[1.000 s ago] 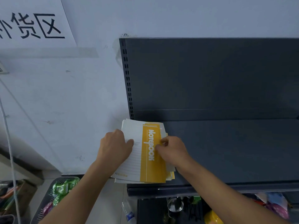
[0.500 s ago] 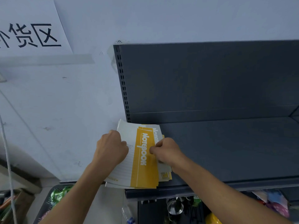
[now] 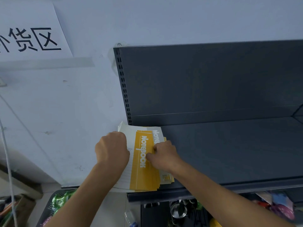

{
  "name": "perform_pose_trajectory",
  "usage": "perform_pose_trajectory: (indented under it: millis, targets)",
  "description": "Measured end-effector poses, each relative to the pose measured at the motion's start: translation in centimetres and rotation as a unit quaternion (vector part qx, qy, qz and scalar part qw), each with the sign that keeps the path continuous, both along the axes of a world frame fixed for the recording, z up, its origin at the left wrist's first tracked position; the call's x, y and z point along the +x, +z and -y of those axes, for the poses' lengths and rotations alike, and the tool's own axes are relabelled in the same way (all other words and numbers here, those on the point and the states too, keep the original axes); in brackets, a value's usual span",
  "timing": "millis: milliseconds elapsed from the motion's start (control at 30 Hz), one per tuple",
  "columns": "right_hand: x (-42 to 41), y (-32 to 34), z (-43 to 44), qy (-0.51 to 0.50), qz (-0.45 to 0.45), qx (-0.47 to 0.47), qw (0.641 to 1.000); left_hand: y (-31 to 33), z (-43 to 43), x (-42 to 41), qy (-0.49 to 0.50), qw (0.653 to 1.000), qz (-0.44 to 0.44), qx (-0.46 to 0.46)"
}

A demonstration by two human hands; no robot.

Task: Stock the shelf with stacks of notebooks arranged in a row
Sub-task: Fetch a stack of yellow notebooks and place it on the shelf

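A stack of notebooks (image 3: 142, 161) with white and yellow covers, printed "NOTEBOOK", lies at the far left end of the dark grey shelf (image 3: 229, 153). The stack overhangs the shelf's left and front edges, and its covers are fanned slightly apart. My left hand (image 3: 112, 149) grips the stack's left edge, fingers curled over it. My right hand (image 3: 164, 155) presses on the yellow band and pinches the stack's right side. The lower notebooks are mostly hidden under the top one.
The shelf runs to the right, backed by a dark panel (image 3: 213, 76) with a slotted upright (image 3: 123, 86). A white wall with a paper sign (image 3: 31, 33) is on the left. A basket of green packets (image 3: 57, 203) sits below left; assorted goods (image 3: 180, 210) fill the lower shelf.
The stack has fanned out a little, so a second cover's lettering shows at the top right. Both hands stay on the stack in nearly the same grip.
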State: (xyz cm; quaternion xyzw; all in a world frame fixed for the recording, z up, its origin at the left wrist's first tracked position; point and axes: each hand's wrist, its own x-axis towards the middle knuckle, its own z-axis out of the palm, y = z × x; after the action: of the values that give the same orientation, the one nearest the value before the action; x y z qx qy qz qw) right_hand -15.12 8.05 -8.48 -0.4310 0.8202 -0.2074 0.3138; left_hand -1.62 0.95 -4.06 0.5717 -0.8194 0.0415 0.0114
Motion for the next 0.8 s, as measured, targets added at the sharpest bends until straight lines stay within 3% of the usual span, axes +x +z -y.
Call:
perform_pose_trajectory:
  millis: [100, 233, 333, 600, 800]
  targets:
    - [0.0, 0.2, -0.1, -0.004, 0.009, 0.002, 1.000, 0.0, 0.3, 0.2, 0.005, 1.000, -0.019, 0.019]
    - [-0.3, -0.2, 0.2, -0.018, 0.021, -0.004, 1.000, -0.3, 0.6, 0.5, 0.039, 0.972, -0.196, 0.123]
    - [-0.7, -0.7, 0.7, -0.038, 0.036, -0.008, 0.999, -0.2, 0.8, 0.7, 0.057, 0.952, -0.252, 0.161]
    - [-0.6, -1.2, 1.2, -0.052, 0.040, -0.010, 0.998, -1.0, 1.8, 1.7, 0.082, 0.930, -0.308, 0.186]
    - [-0.1, -1.1, 1.1, -0.053, 0.012, -0.012, 0.998, -1.5, 1.6, 2.3, 0.074, 0.939, -0.295, 0.161]
